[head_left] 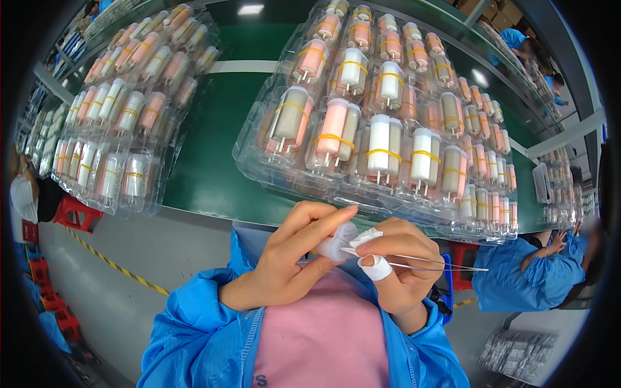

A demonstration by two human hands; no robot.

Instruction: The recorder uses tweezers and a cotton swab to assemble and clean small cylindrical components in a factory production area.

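My left hand (294, 249) is wrapped round a pale, whitish cylinder (339, 243), whose round end faces my right hand. In my right hand (401, 258) is a pair of thin metal tweezers (446, 266), its joined end sticking out to the right. Their pointed end meets the cylinder's round face, though the fingers partly cover the contact. A crumpled bit of white tissue or cloth (366, 238) is pinched by the same fingers. White tape (376, 267) covers the tip of my right thumb. Both hands are in front of my chest, just short of the table edge.
Stacked clear plastic trays (310, 180) hold several pink, white and grey cylinders in yellow rubber bands. Another tray stack (110, 194) stands to the left on the green table (213, 155). A co-worker in blue (527, 275) sits at right; a red stool (77, 213) is at left.
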